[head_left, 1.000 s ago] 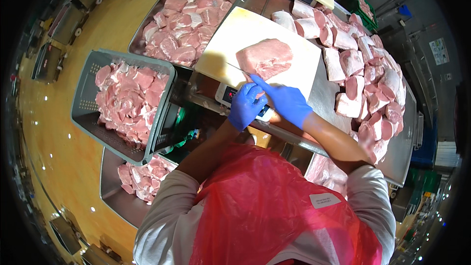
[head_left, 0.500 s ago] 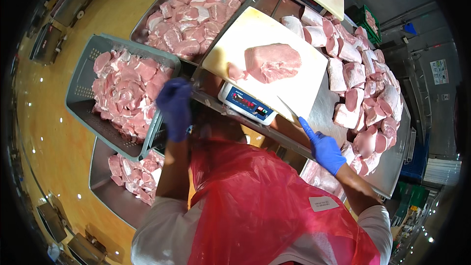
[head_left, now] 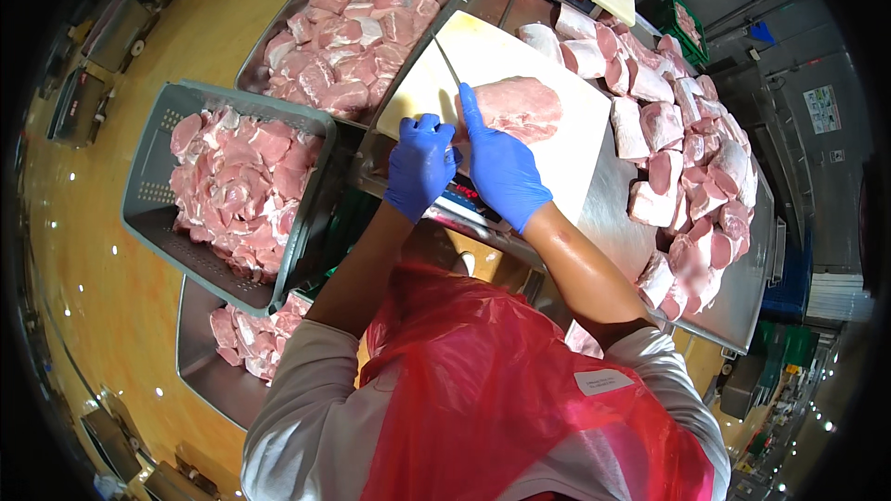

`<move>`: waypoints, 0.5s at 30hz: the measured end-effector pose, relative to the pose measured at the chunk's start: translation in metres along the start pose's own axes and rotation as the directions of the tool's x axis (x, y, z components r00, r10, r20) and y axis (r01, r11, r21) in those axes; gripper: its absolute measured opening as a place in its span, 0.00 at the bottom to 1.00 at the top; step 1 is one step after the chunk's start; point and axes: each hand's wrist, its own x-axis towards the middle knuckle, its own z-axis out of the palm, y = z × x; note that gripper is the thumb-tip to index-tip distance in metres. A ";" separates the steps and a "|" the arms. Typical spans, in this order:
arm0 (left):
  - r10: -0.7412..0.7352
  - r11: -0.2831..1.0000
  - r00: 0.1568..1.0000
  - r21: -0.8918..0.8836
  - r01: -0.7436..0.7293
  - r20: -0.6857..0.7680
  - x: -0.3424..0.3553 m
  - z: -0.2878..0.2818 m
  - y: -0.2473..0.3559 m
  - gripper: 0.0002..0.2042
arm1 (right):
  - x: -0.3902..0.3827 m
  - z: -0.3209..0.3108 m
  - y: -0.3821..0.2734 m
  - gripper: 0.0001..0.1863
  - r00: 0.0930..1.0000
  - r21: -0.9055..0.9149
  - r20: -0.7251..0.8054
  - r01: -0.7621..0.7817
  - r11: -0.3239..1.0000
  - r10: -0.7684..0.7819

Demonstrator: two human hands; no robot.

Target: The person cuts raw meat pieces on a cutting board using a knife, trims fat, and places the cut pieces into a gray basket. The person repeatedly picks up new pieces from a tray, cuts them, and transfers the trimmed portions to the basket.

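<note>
Mid-frame, left hand (head_left: 422, 167) fingers grip the knife (head_left: 446, 63), right hand (head_left: 501, 172) presses flat on the pork slab (head_left: 515, 109). Grey crate (head_left: 158, 144) looks full; plenty uncut pieces (head_left: 687, 158) at right.

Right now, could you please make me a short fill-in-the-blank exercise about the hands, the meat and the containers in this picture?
1. Both hands wear gloves of ____ colour.
2. The right hand lies flat on the slab of raw pork, which rests on a pale cutting ____.
3. The left hand holds a ____, its blade pointing away over the board.
4. The grey perforated crate to the person's left is full of pork ____.

Missing words: blue; board; knife; pieces
</note>
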 end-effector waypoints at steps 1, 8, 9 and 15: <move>0.007 1.000 1.000 -0.005 -0.007 0.006 0.000 0.000 0.000 0.08 | -0.003 0.008 0.004 0.44 1.000 -0.029 0.009 -0.021 0.999 0.021; -0.046 0.999 0.997 0.005 0.046 -0.064 -0.002 0.007 -0.011 0.10 | -0.130 0.011 0.046 0.47 0.933 -0.163 0.323 -0.108 0.981 0.157; -0.128 0.991 0.987 -0.052 0.123 -0.095 0.000 0.006 -0.015 0.09 | -0.146 0.000 0.052 0.47 0.911 -0.195 0.373 -0.110 0.975 0.178; -0.155 0.939 0.983 -0.325 0.114 -0.102 0.028 0.006 -0.017 0.13 | -0.166 -0.031 0.034 0.47 0.959 -0.107 0.243 -0.125 0.986 0.148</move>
